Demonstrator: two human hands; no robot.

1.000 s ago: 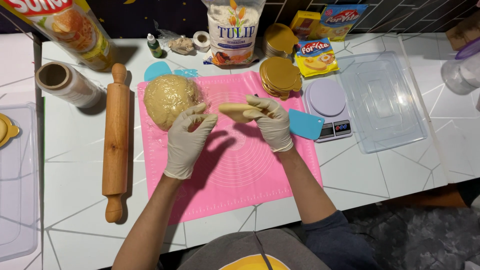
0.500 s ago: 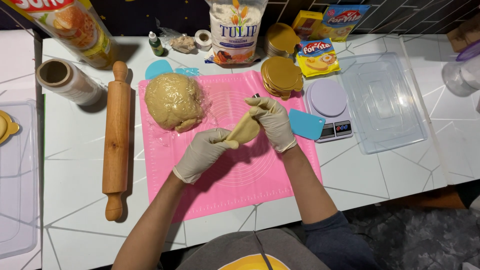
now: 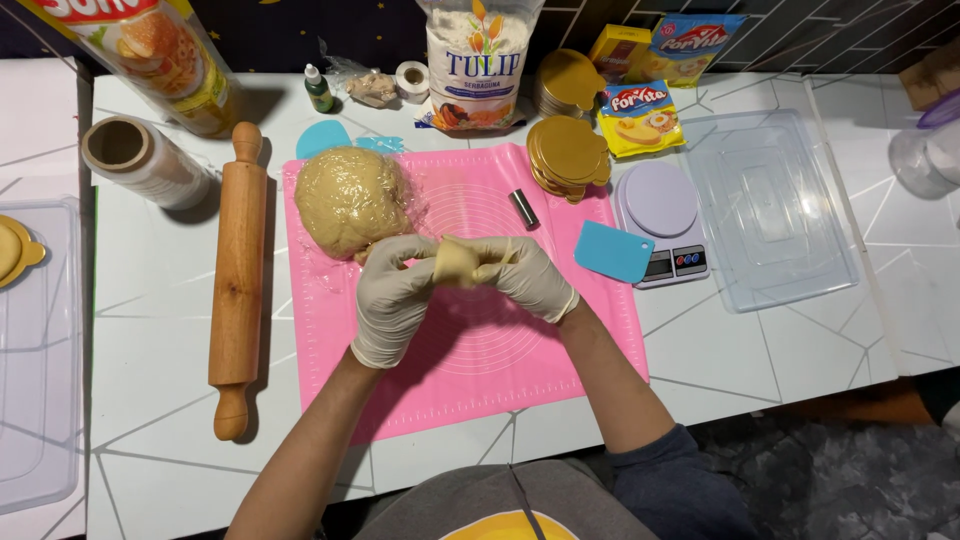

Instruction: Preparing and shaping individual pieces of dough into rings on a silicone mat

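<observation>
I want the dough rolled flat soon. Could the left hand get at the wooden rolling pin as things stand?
Probably yes, once freed: the rolling pin lies unobstructed left of the pink mat, but the left hand grips the dough piece.

A small pale-yellow dough piece (image 3: 458,262) is pinched between both gloved hands above the pink mat.

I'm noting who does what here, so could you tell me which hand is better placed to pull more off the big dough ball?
Probably the left hand: its fingers lie right beside the wrapped dough ball. The right hand is farther away, across the small dough piece that both hands hold.
</observation>
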